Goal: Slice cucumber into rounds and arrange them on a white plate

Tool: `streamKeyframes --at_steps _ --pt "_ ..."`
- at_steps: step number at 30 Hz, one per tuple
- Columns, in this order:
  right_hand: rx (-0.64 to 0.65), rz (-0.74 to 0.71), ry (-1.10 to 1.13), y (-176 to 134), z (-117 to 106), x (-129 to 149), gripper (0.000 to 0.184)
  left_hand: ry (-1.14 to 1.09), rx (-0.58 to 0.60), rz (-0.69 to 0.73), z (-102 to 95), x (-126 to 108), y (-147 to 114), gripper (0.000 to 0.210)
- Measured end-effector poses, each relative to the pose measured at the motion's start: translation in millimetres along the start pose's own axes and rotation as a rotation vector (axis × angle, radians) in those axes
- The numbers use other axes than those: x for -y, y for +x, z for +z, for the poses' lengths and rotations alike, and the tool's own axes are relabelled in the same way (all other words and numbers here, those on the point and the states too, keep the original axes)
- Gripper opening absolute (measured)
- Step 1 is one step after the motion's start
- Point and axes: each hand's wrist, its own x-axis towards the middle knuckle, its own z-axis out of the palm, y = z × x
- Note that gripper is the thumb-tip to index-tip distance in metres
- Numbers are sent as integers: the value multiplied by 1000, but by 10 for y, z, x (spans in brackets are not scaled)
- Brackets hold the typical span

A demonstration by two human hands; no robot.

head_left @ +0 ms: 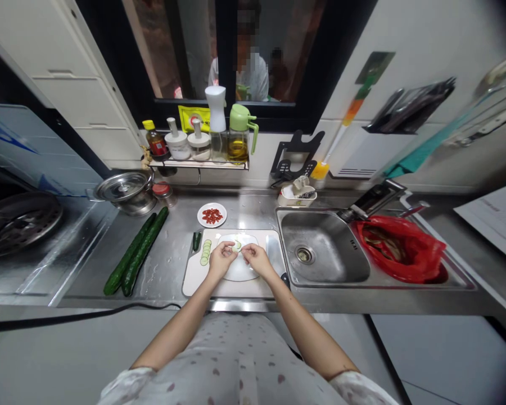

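Note:
My left hand [222,257] and my right hand [256,259] meet over a white plate [241,274]. Between their fingertips is a pale green cucumber slice [238,246], pinched from both sides. The plate rests on a light cutting board [198,284]. Left of it, a column of cucumber slices [205,253] overlaps on the board, beside dark green cucumber end pieces [197,241]. A knife [272,249] lies along the board's right side, its blade partly hidden by my right hand and forearm. Behind the board sits a small white dish of chopped red chillies [212,216].
Two whole cucumbers [140,253] lie at left, near a lidded steel pot [124,188] and a red-capped jar [163,194]. To the right is a sink [324,247] with a red plastic bag [421,253]. Seasoning bottles stand on a wall rack [202,163].

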Motion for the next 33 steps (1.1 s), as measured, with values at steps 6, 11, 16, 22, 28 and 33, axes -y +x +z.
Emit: streamKeyframes --at_steps 6,11,16,22,28,33 --pt "-101 -1 -348 120 -60 -97 15 253 -9 -46 56 122 108 26" --pt "-93 10 -489 239 -54 -113 12 407 0 -111 92 117 211 23" --pt "-69 34 -593 404 -19 -150 15 516 -2 -157 121 103 333 21" --pt "-46 68 -712 572 27 -165 18 619 1 -216 180 151 486 19" --pt "-38 119 -795 660 51 -162 19 726 2 -237 230 192 595 16" --pt "-36 134 -840 707 62 -179 19 791 15 -214 256 198 641 17"
